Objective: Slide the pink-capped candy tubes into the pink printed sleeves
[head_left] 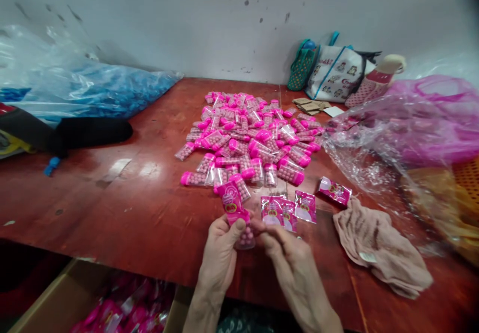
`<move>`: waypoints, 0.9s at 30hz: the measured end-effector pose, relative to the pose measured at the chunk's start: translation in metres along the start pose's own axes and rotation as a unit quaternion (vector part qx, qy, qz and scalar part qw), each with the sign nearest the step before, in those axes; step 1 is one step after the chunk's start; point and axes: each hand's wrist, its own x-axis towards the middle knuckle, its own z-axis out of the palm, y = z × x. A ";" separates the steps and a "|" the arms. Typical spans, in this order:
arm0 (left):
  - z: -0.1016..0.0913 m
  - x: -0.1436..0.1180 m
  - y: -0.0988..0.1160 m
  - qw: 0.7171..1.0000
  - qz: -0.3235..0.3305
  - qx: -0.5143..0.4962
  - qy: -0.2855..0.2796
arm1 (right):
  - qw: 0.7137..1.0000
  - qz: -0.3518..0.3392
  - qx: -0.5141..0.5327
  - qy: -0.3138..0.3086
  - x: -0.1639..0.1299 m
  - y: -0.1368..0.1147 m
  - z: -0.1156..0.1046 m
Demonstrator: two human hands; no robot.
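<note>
Candy tube (245, 236) with pink sachet (232, 204) sits at 6 o'clock on the bench (123, 208), pinched between left hand (220, 253) and right hand (288, 263); both grips closed on it. Tube pile (254, 138) at 12, loose sachets (288, 211) just right, cloth (377, 246) at 3.

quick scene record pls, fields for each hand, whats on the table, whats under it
left hand: left hand pinches a pink sleeve on a clear tube of pink balls
right hand: right hand grips the same tube's lower end
near hands: pink sachets flat on the red table
behind: pile of pink-capped tubes
right: beige cloth, clear plastic bag
left: blue bag
below edge: cardboard box
</note>
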 end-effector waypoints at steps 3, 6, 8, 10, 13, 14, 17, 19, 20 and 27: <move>-0.002 0.000 0.000 0.995 -0.015 0.090 -0.043 | 0.992 -0.023 -0.011 0.124 0.003 0.003 -0.010; 0.001 -0.004 -0.003 0.985 -0.047 0.123 -0.114 | 0.991 -0.035 0.065 0.111 0.007 0.005 -0.005; 0.004 -0.006 -0.006 0.981 -0.060 0.128 -0.135 | 0.987 -0.013 0.134 0.086 0.010 0.006 0.001; 0.006 -0.007 -0.008 0.979 -0.069 0.133 -0.136 | 0.979 0.013 0.184 0.083 0.011 0.008 0.006; 0.007 -0.005 -0.010 0.981 -0.074 0.125 -0.129 | 0.966 0.031 0.236 0.103 0.012 0.012 0.007; 0.008 -0.005 -0.010 0.982 -0.073 0.118 -0.126 | 0.961 0.036 0.252 0.106 0.012 0.014 0.007; 0.011 -0.004 -0.010 0.985 -0.064 0.113 -0.115 | 0.955 0.042 0.271 0.112 0.012 0.017 0.008; 0.013 -0.005 -0.010 0.985 -0.055 0.117 -0.112 | 0.954 0.047 0.270 0.124 0.012 0.017 0.010; 0.014 -0.005 -0.010 0.985 -0.052 0.119 -0.113 | 0.950 0.053 0.279 0.128 0.012 0.017 0.010; 0.024 -0.010 -0.018 0.989 -0.024 0.110 -0.098 | 0.905 0.086 0.374 0.182 0.007 0.013 0.017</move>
